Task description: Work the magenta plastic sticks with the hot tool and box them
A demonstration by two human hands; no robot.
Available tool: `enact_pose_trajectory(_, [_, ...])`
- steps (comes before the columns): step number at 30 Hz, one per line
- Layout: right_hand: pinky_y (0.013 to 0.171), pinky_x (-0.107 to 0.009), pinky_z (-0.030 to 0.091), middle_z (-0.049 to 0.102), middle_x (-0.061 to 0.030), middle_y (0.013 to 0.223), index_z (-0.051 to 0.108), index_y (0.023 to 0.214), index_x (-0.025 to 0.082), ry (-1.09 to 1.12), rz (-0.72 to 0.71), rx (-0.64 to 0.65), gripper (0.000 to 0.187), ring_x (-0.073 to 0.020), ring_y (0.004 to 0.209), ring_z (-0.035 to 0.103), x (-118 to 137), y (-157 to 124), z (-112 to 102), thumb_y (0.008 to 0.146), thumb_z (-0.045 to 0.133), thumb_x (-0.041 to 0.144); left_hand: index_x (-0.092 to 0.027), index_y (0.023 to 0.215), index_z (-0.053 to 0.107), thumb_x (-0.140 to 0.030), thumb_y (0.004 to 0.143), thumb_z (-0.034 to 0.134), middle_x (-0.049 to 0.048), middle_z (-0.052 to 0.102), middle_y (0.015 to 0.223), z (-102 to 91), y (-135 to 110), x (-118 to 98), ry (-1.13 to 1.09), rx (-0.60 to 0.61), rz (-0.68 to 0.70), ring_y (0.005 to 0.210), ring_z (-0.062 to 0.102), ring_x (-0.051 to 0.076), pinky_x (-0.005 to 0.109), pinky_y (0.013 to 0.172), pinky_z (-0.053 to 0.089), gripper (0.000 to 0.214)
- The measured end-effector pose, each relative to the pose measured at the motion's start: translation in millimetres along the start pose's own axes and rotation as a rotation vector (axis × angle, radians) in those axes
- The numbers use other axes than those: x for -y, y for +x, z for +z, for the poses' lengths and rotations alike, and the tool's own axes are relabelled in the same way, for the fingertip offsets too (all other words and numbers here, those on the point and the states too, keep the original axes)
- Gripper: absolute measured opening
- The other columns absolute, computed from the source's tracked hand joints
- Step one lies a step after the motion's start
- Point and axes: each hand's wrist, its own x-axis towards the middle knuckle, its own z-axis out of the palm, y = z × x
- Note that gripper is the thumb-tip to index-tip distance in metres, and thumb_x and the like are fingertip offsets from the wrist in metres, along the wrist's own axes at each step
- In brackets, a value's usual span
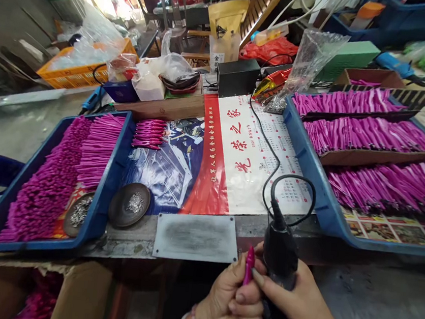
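My left hand (pixel 228 298) is closed around a slim magenta plastic piece (pixel 249 265), pointed like a pen, its tip standing up between thumb and fingers. In my right hand (pixel 306 295) is a black corded hand tool (pixel 282 252), its cable leaving from the top; the lower end is hidden. My right thumb touches the magenta piece. Just beyond my hands lies a worn metal plate (pixel 196 237) on the table edge. To its left a dark dish (pixel 117 214) holds small silver metal parts (pixel 136 203).
A blue tray (pixel 104 219) of magenta pieces stands left, another blue tray (pixel 318 207) right. A small magenta stack (pixel 149 133) lies beside the left tray. The tool's cable (pixel 269 150) crosses a calendar poster (pixel 215 165) near a black box (pixel 237 77). A cardboard box (pixel 84 293) sits below left.
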Motion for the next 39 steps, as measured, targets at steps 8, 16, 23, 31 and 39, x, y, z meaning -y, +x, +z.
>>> enact_pose_trajectory(8, [0.071, -0.029, 0.056, 0.071, -0.0043, 0.081, 0.069, 0.091, 0.017, -0.015, 0.029, 0.053, 0.028, -0.0229, 0.075, 0.066, -10, 10, 0, 0.077, 0.076, 0.041, -0.012, 0.051, 0.05, -0.041, 0.077, 0.081, -0.0104, 0.031, 0.038, -7.6, 6, 3, -0.101, -0.016, 0.057, 0.031, 0.008, -0.002, 0.012, 0.033, 0.01, 0.049])
enact_pose_trajectory(16, [0.091, -0.043, 0.057, 0.071, -0.013, 0.104, 0.071, 0.105, 0.017, -0.004, 0.004, 0.046, 0.042, -0.0322, 0.095, 0.069, -1, 11, -11, 0.077, 0.077, 0.047, -0.014, 0.087, 0.072, -0.043, 0.085, 0.073, -0.0116, 0.033, 0.04, -1.9, 6, 2, -0.049, 0.029, 0.107, 0.032, -0.001, 0.0, 0.013, 0.034, 0.003, 0.028])
enact_pose_trajectory(23, [0.075, -0.032, 0.063, 0.072, -0.0116, 0.104, 0.067, 0.108, 0.022, -0.054, -0.034, -0.06, 0.04, -0.0307, 0.091, 0.071, -5, 5, -40, 0.081, 0.078, 0.049, -0.018, 0.088, 0.065, -0.045, 0.083, 0.074, -0.0107, 0.04, 0.043, -6.1, 5, -5, 0.155, 0.02, 0.133, 0.03, 0.01, 0.003, 0.016, 0.033, 0.011, 0.029])
enact_pose_trajectory(31, [0.068, -0.024, 0.062, 0.074, -0.008, 0.094, 0.079, 0.085, 0.025, -0.227, -0.128, -0.152, 0.03, -0.0272, 0.081, 0.072, 2, 8, -54, 0.076, 0.076, 0.054, -0.019, 0.082, 0.05, -0.058, 0.08, 0.071, -0.0076, 0.05, 0.049, -11.5, -5, 2, 0.902, -0.436, 0.389, 0.033, 0.03, 0.003, 0.018, 0.034, 0.016, 0.044])
enact_pose_trajectory(39, [0.07, -0.026, 0.061, 0.073, -0.0072, 0.094, 0.077, 0.083, 0.023, -0.22, -0.088, -0.119, 0.028, -0.0262, 0.081, 0.071, -15, 8, -53, 0.075, 0.073, 0.049, -0.015, 0.095, 0.054, -0.05, 0.089, 0.061, -0.001, 0.059, 0.073, -11.0, -5, 25, 1.139, -0.552, 0.462, 0.051, 0.043, 0.004, 0.019, 0.05, 0.033, 0.036])
